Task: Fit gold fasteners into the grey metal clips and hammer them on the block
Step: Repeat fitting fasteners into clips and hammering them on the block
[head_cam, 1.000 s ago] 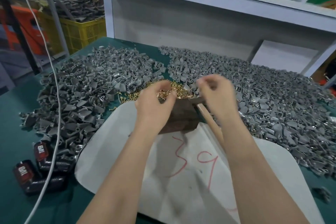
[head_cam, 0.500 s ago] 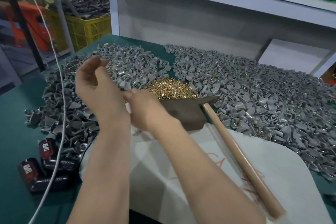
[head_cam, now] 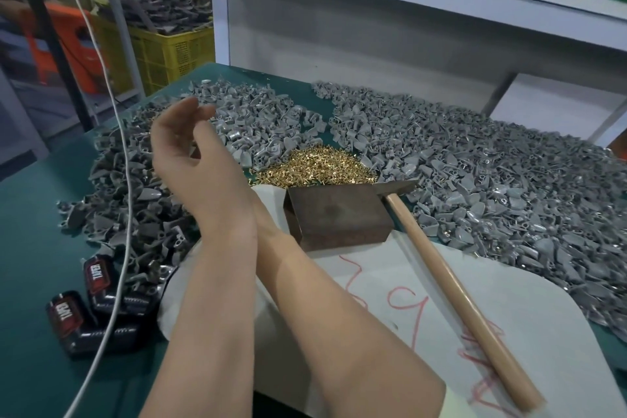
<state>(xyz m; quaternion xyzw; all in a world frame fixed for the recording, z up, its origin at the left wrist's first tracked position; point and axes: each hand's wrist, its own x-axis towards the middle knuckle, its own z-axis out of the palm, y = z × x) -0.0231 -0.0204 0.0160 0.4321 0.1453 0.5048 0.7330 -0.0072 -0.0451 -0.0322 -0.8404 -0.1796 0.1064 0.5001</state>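
Observation:
My left hand [head_cam: 183,149] is raised over the left heap of grey metal clips [head_cam: 258,125], palm turned up, fingers loosely curled, holding nothing. My right forearm [head_cam: 339,316] crosses under my left wrist, which hides my right hand. A small pile of gold fasteners [head_cam: 315,166] lies just behind the brown metal block [head_cam: 336,214]. The hammer [head_cam: 451,288] lies untouched on the white sheet, its head against the block's right side. A larger heap of grey clips [head_cam: 492,180] spreads to the right.
The white sheet [head_cam: 407,332] with red marks covers the green table's near part. Two red-and-black battery packs [head_cam: 68,316] and a white cable [head_cam: 125,146] lie at the left. A white shelf unit [head_cam: 407,27] stands behind; a yellow crate [head_cam: 169,51] sits far left.
Both hands left the fasteners above the block and swung left. My left hand rose over the left clip heap, and my right hand slid behind my left wrist.

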